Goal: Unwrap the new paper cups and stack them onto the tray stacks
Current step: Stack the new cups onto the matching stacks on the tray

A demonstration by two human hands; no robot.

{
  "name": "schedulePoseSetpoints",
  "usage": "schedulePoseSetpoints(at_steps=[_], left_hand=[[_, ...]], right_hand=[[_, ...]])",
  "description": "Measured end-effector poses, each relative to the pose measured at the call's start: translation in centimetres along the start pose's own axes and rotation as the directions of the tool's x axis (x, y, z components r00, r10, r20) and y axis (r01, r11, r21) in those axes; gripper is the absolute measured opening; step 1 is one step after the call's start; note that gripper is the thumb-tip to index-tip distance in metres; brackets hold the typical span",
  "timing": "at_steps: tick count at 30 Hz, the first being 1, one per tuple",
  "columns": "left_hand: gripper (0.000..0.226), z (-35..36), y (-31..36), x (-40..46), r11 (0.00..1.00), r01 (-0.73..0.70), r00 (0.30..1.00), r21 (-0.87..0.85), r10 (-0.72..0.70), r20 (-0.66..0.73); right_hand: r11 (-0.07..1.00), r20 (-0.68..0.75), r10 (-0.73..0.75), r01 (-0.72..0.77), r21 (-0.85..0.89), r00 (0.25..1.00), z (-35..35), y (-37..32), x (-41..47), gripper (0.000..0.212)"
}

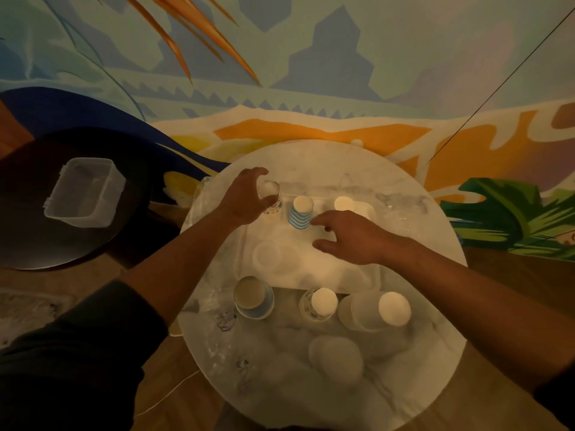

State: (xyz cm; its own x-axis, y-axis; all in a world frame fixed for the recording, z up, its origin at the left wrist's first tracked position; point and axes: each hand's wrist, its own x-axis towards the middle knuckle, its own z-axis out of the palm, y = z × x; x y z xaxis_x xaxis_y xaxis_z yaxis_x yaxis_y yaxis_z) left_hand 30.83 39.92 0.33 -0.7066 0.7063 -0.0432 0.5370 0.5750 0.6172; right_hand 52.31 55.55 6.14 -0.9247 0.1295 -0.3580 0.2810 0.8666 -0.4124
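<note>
on the round white table point(435, 244), the white tray point(357, 275) holds three upturned cup stacks. left hand point(245, 197) grips the leftmost printed cup stack point(272, 197), fingers curled round it. right hand point(348, 237) hovers with fingers loosely spread, holding nothing, its fingertips just beside the blue-striped cup stack point(301, 213).

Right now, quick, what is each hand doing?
Left hand: grips the upside-down patterned paper cup on the white tray.
Right hand: open, holding nothing.
</note>
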Motion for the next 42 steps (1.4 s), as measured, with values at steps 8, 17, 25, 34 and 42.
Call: schedulePoseSetpoints(at_steps=[8,17,25,34,42], left_hand=[[0.052,-5.5,6.2,-9.6,0.977,-0.041,0.998,-0.211,0.029,-0.061],[0.053,-3.1,10.4,-19.8,0.927,0.034,0.998,-0.375,-0.015,0.053],[0.057,2.0,9.5,-23.6,0.89,0.194,0.976,-0.412,-0.132,0.175],[0.089,8.9,7.8,-23.4,0.906,0.294,0.928,-0.305,-0.194,0.319],[0.078,11.7,8.2,-21.2,0.929,0.247,0.955,-0.274,-0.186,0.23]], right_hand=[[0.991,0.188,-0.051,0.074,-0.116,0.981,1.6,-2.2,-5.0,0.069],[0.879,0.431,0.07,0.148,-0.453,0.9,5.7,-4.1,-5.3,0.071],[0.864,0.299,-0.025,0.171,-0.473,0.954,6.0,-3.9,-5.9,0.049],[0.96,0.241,-0.012,0.079,-0.268,0.97,-0.7,-3.8,-8.9,0.064],[0.993,0.05,0.007,-0.001,-0.121,0.999,-5.2,-1.8,-10.4,0.062]])
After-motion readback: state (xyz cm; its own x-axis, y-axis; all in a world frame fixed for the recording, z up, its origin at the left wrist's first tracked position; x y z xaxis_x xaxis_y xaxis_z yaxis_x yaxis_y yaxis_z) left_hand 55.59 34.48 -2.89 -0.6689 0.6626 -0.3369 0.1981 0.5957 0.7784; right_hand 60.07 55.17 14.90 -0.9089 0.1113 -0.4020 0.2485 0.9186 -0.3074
